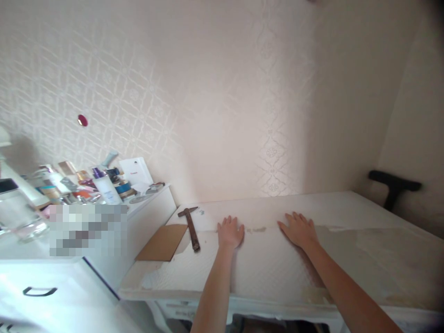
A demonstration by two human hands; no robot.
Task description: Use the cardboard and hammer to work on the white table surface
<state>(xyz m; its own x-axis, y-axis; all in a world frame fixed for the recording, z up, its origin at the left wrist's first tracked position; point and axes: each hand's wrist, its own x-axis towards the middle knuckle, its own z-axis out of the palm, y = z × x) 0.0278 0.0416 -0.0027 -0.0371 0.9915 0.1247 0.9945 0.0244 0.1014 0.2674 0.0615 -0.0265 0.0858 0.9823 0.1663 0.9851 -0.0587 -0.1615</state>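
My left hand [229,232] lies flat, fingers spread, on a sheet of white textured paper [270,268] covering the top of a white table [347,203]. About a hand's width to its right, my right hand [299,229] rests flat on the same sheet in the same way. Neither hand holds anything. A hammer [190,225] with a brown handle lies on the table just left of my left hand. A piece of brown cardboard [163,242] sits beside it, at the table's left end.
A white dresser [138,222] to the left carries several cosmetic bottles and tubes [104,185]. A patterned wall [208,101] rises behind the table. A black handle-like object [393,185] stands at the far right. A drawer handle [39,291] shows lower left.
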